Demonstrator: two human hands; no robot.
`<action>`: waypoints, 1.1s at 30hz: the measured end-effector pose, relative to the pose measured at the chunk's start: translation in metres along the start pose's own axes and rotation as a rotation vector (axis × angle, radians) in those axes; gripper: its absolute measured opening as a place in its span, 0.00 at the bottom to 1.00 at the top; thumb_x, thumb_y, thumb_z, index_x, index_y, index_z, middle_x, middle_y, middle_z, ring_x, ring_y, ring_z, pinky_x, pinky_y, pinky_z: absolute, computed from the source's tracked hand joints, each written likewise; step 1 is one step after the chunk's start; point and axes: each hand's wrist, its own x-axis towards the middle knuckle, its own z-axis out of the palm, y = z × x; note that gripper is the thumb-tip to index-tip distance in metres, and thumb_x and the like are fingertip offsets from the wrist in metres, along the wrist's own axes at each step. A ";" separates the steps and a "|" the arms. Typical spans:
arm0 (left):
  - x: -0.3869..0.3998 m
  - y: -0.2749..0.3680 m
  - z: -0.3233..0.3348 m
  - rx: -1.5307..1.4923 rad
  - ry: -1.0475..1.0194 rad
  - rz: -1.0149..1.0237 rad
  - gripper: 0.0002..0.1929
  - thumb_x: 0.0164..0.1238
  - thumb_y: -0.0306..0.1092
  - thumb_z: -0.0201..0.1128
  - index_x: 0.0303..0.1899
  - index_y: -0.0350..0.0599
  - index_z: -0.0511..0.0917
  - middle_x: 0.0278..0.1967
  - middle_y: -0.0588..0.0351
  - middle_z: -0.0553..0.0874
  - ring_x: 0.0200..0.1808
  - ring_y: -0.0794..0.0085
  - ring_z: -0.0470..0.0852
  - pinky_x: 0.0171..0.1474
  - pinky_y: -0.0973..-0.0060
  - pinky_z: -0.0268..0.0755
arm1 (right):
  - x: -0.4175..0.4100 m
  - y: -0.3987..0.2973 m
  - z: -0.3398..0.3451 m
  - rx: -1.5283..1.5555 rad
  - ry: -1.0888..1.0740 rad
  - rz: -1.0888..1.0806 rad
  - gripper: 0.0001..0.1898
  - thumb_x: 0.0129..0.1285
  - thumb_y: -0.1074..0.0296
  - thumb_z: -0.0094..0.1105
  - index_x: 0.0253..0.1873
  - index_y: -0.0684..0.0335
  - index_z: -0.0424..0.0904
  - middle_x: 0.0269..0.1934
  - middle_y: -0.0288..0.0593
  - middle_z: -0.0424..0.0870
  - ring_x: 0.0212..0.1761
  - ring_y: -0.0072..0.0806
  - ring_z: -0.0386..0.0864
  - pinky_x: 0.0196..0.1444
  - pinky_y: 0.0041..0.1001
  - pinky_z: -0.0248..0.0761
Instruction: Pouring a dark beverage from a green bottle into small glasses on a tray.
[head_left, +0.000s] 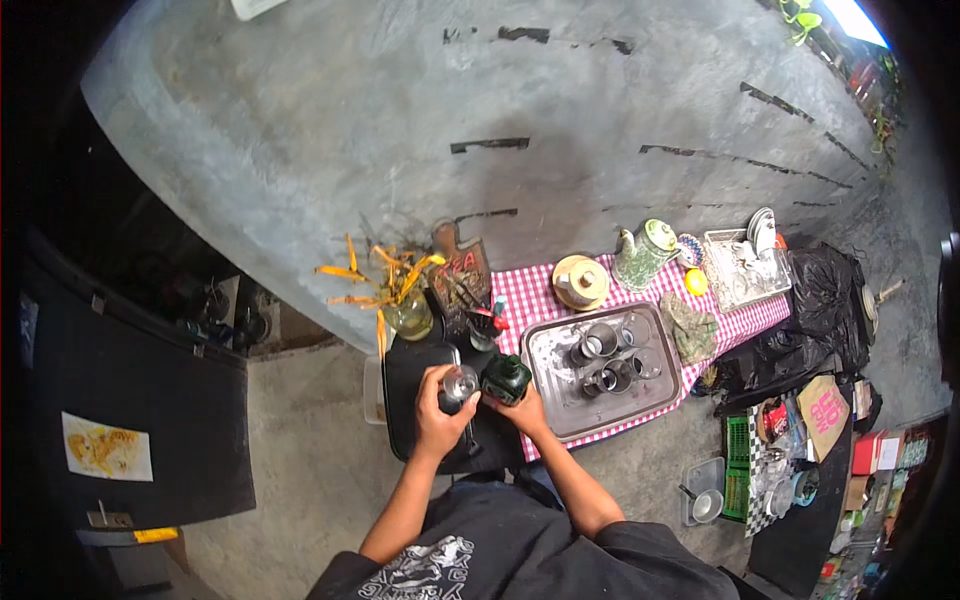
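My left hand is closed around a clear glass held over the black tray. Right beside it, my right hand grips a dark green glass bottle. To the right, a grey-brown serving tray on a red-and-white checked cloth holds several glass mugs. Behind my hands a small jar holds utensils with red and teal ends. What is inside the bottle cannot be seen.
A glass vase with yellow flowers and a wooden board stand at the back left. Behind the serving tray are a lidded pot, a green speckled kettle and a wire dish rack. Black plastic bags lie at the right.
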 end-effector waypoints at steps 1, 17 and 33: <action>0.000 0.001 0.002 -0.007 0.003 -0.001 0.25 0.56 0.26 0.75 0.56 0.38 0.76 0.49 0.49 0.81 0.50 0.61 0.84 0.52 0.69 0.77 | 0.000 0.010 -0.003 0.034 -0.024 -0.005 0.39 0.47 0.61 0.84 0.63 0.66 0.73 0.54 0.51 0.87 0.58 0.40 0.85 0.60 0.37 0.76; -0.011 0.004 0.022 -0.255 0.128 -0.171 0.24 0.61 0.20 0.72 0.58 0.37 0.73 0.50 0.54 0.80 0.53 0.71 0.81 0.60 0.72 0.74 | -0.028 -0.075 -0.129 -0.013 -0.344 -0.082 0.40 0.45 0.58 0.83 0.63 0.65 0.76 0.55 0.46 0.86 0.58 0.32 0.84 0.64 0.33 0.74; 0.002 0.079 0.108 -0.345 0.045 -0.105 0.25 0.61 0.20 0.71 0.59 0.38 0.72 0.52 0.56 0.79 0.58 0.72 0.79 0.65 0.72 0.69 | -0.020 -0.158 -0.250 0.154 -0.412 -0.328 0.44 0.40 0.59 0.87 0.64 0.66 0.76 0.54 0.43 0.86 0.56 0.27 0.82 0.64 0.32 0.73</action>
